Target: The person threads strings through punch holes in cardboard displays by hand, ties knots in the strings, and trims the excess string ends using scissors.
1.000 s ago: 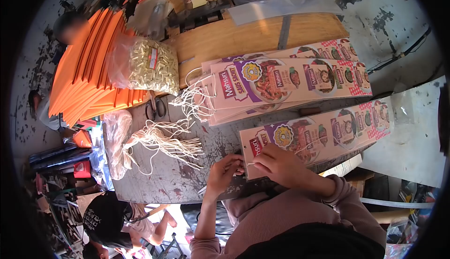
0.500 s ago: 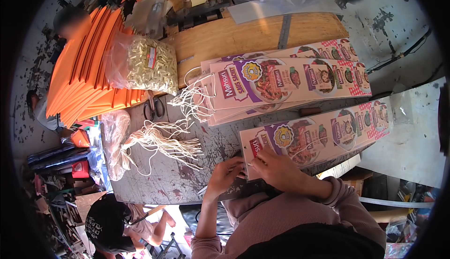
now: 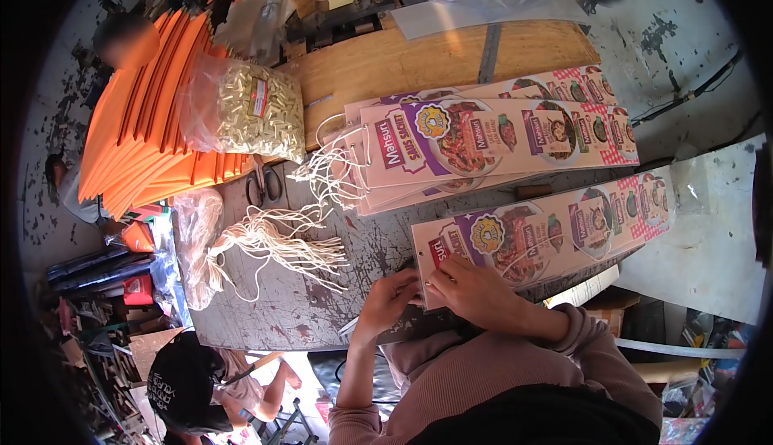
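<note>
A printed food display card (image 3: pixel 523 240) lies slanted on top of a pile at the table's front edge, with a pale string (image 3: pixel 600 253) trailing across it. My right hand (image 3: pixel 475 288) rests over the card's left end, fingers pinched near the corner hole, where the string seems to end. Just left of that corner is my left hand (image 3: pixel 388 304), fingertips closed together against the card's edge; whatever they grip is hidden. Behind, more cards (image 3: pixel 499 139) are stacked, with knotted white strings (image 3: pixel 334 173) at their left ends. A bundle of loose cut strings (image 3: pixel 290 244) lies left of my hands.
A bag of gold-coloured metal pieces (image 3: pixel 262 107) sits beside orange folded sheets (image 3: pixel 145 131). Black-handled scissors (image 3: pixel 264 186) lie near the strings. A metal ruler (image 3: pixel 489 54) rests on the wooden board (image 3: pixel 370 70). Another person in a black cap (image 3: pixel 185 380) is low at left.
My right fingers have shifted very slightly at the card's corner. The left hand, the cards and the strings look the same.
</note>
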Motion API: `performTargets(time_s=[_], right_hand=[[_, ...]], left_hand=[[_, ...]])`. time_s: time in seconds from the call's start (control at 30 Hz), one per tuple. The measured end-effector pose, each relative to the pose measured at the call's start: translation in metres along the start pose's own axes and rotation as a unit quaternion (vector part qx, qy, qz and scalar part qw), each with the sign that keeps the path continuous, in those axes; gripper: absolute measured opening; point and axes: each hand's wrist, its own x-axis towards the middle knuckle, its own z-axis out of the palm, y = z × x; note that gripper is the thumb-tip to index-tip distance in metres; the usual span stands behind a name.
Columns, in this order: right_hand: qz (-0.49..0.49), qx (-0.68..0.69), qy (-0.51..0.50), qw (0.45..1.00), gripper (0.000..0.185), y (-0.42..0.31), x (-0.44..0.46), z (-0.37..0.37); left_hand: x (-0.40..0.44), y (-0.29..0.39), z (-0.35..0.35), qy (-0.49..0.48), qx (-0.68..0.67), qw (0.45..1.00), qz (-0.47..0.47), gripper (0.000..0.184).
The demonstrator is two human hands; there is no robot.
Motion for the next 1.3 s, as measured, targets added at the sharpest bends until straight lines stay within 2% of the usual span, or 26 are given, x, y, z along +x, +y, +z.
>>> performTargets(time_s=[0.23,0.33,0.4,0.43,0.47,0.5,0.53,0.57,0.6,0.63,0.67,0.7,0.77,0.83,0.87,0.9,0.93,0.97,1.03,1.07,1.13,1.3], right_hand=[[0.014,-0.011,-0.004,1.0,0.02,0.0,0.003,0.003],[0.035,-0.006,-0.03,0.999,0.019,-0.002,0.001,0.001],[0.047,-0.013,-0.027,0.998,0.02,0.005,-0.006,0.01],[0.059,-0.019,-0.024,0.998,0.022,0.008,-0.01,0.012],[0.059,-0.019,-0.023,0.998,0.022,0.011,-0.013,0.008],[0.077,0.003,-0.071,0.994,0.023,0.015,-0.016,0.0],[0.094,0.024,-0.12,0.988,0.024,0.019,-0.018,-0.008],[0.092,0.024,-0.12,0.988,0.024,0.027,-0.019,-0.019],[0.074,0.082,-0.171,0.979,0.023,0.036,-0.02,-0.032],[0.056,0.139,-0.222,0.963,0.024,0.044,-0.021,-0.047],[0.07,0.21,-0.219,0.95,0.025,0.05,-0.022,-0.066],[0.085,0.278,-0.214,0.933,0.027,0.057,-0.025,-0.081],[0.151,0.438,-0.046,0.885,0.031,0.078,-0.047,-0.094],[0.044,0.483,0.126,0.865,0.033,0.102,-0.054,-0.099],[0.044,0.482,0.128,0.865,0.033,0.101,-0.052,-0.101],[0.078,0.586,0.226,0.774,0.034,0.096,-0.049,-0.104],[0.11,0.673,0.316,0.66,0.036,0.091,-0.043,-0.108],[0.109,0.674,0.315,0.66,0.036,0.094,-0.042,-0.108],[0.006,0.858,0.279,0.432,0.033,0.104,-0.04,-0.109],[0.006,0.858,0.277,0.432,0.033,0.109,-0.038,-0.108],[-0.112,0.92,0.294,0.235,0.026,0.117,-0.035,-0.108],[-0.163,0.871,0.391,0.248,0.011,0.123,-0.033,-0.117]], left_hand=[[-0.001,0.004,0.0,0.013,0.032,0.999,-0.012,0.017],[-0.005,0.014,0.003,0.05,0.064,0.997,-0.018,0.012],[-0.008,0.02,0.001,0.186,0.15,0.971,0.009,0.009],[-0.008,0.017,-0.003,0.185,0.151,0.971,0.009,0.009],[-0.008,0.011,-0.007,0.271,0.138,0.95,0.071,0.007],[-0.008,0.006,-0.011,0.355,0.123,0.917,0.131,0.005],[-0.005,0.006,-0.008,0.373,-0.039,0.906,0.198,0.005],[-0.002,0.011,-0.004,0.374,-0.039,0.905,0.198,0.005],[-0.002,0.021,0.002,0.411,-0.195,0.871,0.185,0.008],[-0.001,0.027,0.005,0.437,-0.347,0.813,0.168,0.012],[0.002,0.025,0.004,0.42,-0.373,0.811,0.163,0.012],[0.004,0.023,0.002,0.419,-0.375,0.811,0.165,0.012],[0.006,0.022,-0.001,0.297,-0.304,0.898,0.113,0.007],[0.012,0.023,0.001,0.298,-0.279,0.909,0.088,0.008],[0.014,0.023,-0.001,0.284,-0.209,0.932,0.085,0.01],[0.015,0.022,-0.002,0.27,-0.137,0.949,0.081,0.011],[0.016,0.021,-0.003,0.271,-0.137,0.949,0.081,0.011],[0.017,0.021,-0.003,0.27,-0.118,0.952,0.081,0.014],[0.018,0.021,-0.003,0.272,-0.099,0.954,0.08,0.016],[0.018,0.022,-0.002,0.27,-0.106,0.954,0.076,0.019],[0.018,0.022,-0.001,0.269,-0.113,0.954,0.071,0.022],[0.014,0.023,-0.004,0.282,-0.062,0.951,0.107,0.026]])
